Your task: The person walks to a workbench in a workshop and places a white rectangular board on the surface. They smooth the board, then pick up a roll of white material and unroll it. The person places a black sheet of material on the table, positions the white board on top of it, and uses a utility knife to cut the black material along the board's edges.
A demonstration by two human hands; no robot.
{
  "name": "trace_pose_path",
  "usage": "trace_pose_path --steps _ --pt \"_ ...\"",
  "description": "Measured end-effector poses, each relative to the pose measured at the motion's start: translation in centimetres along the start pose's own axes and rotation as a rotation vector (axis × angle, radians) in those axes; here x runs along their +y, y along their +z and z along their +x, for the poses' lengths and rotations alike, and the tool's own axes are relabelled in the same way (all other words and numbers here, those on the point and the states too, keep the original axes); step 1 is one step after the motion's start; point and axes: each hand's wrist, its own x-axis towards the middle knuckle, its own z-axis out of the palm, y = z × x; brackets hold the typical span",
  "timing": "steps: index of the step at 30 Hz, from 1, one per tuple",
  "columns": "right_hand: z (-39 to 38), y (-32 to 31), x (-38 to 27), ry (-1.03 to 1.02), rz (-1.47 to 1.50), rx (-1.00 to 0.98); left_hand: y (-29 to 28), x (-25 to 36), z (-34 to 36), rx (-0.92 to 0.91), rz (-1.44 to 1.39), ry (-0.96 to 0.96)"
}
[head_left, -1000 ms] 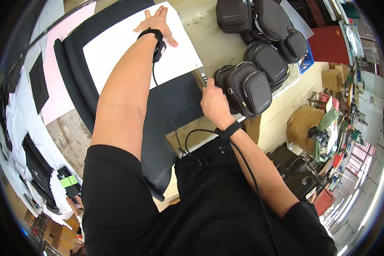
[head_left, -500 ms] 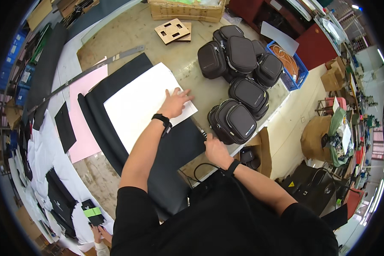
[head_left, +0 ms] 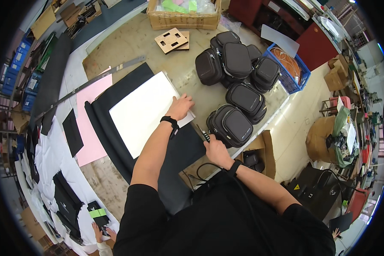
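Note:
My left hand (head_left: 180, 107) rests on the right part of a white rectangular sheet (head_left: 143, 113), its fingers extended toward the sheet's right edge. The sheet lies on black material (head_left: 173, 147), which is partly rolled along its left side. Close to the table's near edge, my right hand (head_left: 218, 152) is closed around a utility knife (head_left: 206, 136) with a black-and-white striped handle. The knife's thin tip points away from me, beside the right edge of the black material. My fingers hide the rest of its handle.
Several dark zippered cases (head_left: 237, 59) are piled on the right of the table. A long metal ruler (head_left: 89, 82) crosses pink sheeting (head_left: 89, 145) at left. Cut-out wooden templates (head_left: 171, 40) and a cardboard box (head_left: 183, 20) stand farther back. Another person's hands (head_left: 103, 232) are at lower left.
The whole view has shifted slightly. My left hand's fingers have drawn closer together near the sheet's right edge. More of the knife shows in my right hand.

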Motion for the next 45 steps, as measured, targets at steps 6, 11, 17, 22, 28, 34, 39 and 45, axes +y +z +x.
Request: trace_pose_path --steps 6,11,17,22,28,34,39,45 --pt "0.9 -0.9 -0.7 -0.003 0.085 -0.004 -2.7 2.5 -8.7 0.848 -0.058 -0.014" --pt "2.1 -0.3 -0.7 -0.032 0.152 -0.007 -3.9 12.5 -23.6 0.686 -0.022 -0.384" --pt "4.8 2.1 0.4 0.058 0.231 -0.176 3.9 27.9 -38.4 0.344 -0.594 -1.178" --pt "6.3 3.3 -0.5 0.054 0.269 -0.254 16.9 40.6 -45.7 0.093 -0.703 -1.469" --pt "6.8 3.4 -1.9 0.057 0.327 -0.290 26.7 46.5 -47.2 0.028 -0.953 -1.567" --pt "6.9 3.9 -2.9 0.082 0.388 -0.286 30.1 47.2 -44.5 0.293 -0.892 -1.876" --pt "7.9 4.2 -2.7 0.097 0.357 -0.246 24.0 41.1 -42.5 0.357 -0.651 -1.731" --pt "8.9 4.5 -2.4 0.174 0.434 -0.061 2.2 21.7 -37.0 1.051 -0.601 -1.344"
